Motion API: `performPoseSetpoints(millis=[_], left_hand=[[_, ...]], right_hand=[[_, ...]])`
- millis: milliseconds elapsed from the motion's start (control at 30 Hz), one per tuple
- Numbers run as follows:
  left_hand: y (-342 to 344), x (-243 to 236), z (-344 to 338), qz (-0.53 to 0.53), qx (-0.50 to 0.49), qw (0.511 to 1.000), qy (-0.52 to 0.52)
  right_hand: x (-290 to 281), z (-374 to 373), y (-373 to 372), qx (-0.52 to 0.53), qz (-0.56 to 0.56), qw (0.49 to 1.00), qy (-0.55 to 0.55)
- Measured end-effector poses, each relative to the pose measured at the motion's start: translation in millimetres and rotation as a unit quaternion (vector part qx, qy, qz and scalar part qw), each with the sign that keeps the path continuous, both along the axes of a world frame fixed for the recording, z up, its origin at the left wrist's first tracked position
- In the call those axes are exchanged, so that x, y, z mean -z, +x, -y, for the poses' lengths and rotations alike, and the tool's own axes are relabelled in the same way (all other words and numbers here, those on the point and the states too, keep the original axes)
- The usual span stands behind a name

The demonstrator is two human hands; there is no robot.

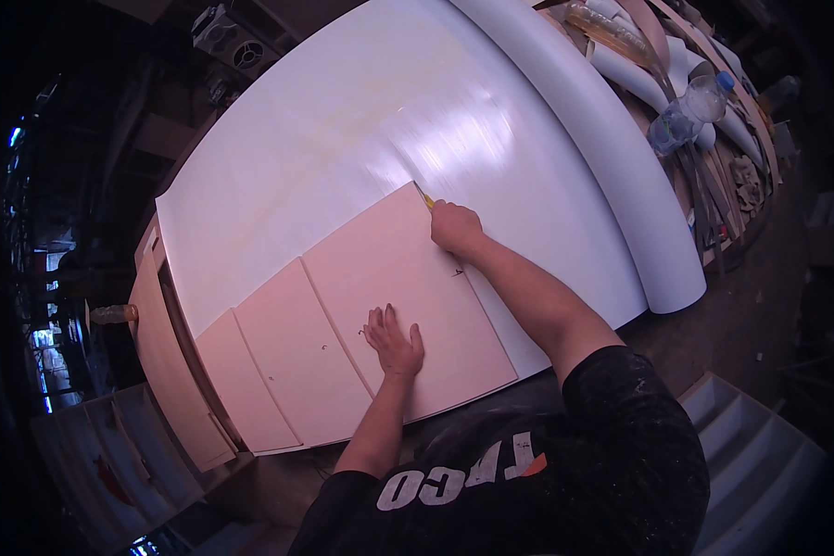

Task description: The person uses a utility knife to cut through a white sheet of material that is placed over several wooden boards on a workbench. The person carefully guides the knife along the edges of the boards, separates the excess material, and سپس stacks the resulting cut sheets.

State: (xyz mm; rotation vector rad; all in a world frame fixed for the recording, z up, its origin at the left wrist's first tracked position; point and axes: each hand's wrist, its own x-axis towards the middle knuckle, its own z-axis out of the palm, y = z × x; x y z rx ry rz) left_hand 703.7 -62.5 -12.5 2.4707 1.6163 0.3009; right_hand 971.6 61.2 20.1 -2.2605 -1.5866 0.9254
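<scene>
So, right hand (456,228) gripping yellow cutter (428,199) at 12 o'clock corner of largest pinkish board (435,315); left hand (397,352) spread at its 7 (steadying, I guess). White sheet (343,139) beyond looks uncut, most cutting likely remains.

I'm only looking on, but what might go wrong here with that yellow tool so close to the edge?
The thin yellow tool in the right hand is at the far corner of the largest pinkish panel; it might slip and mark the glossy white sheet beneath. The left hand rests on the panel well away from that corner, so the panel could perhaps pivot.
</scene>
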Motion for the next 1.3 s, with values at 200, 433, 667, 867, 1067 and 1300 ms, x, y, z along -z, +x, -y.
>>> performPoseSetpoints(millis=[200,433,667,867,1067,1300], left_hand=[[1,-1,0,-0.004,-0.004,1.000,0.006],[3,-4,0,0.008,0.000,1.000,-0.003],[1,0,1,0.011,0.000,1.000,-0.007],[0,4,2,0.011,-0.007,1.000,0.008],[-1,6,2,0.017,-0.011,1.000,0.004],[0,6,3,0.013,-0.017,1.000,0.001]], right_hand=[[-3,10,-3,0.001,-0.006,1.000,-0.030],[-9,39,-4,0.000,-0.023,0.998,-0.051],[-11,84,-12,0.003,-0.010,0.998,-0.063],[-21,126,-19,-0.003,-0.006,0.995,-0.096],[-25,171,-28,-0.003,0.012,0.994,-0.113],[-27,226,-36,-0.006,0.016,0.991,-0.135]])
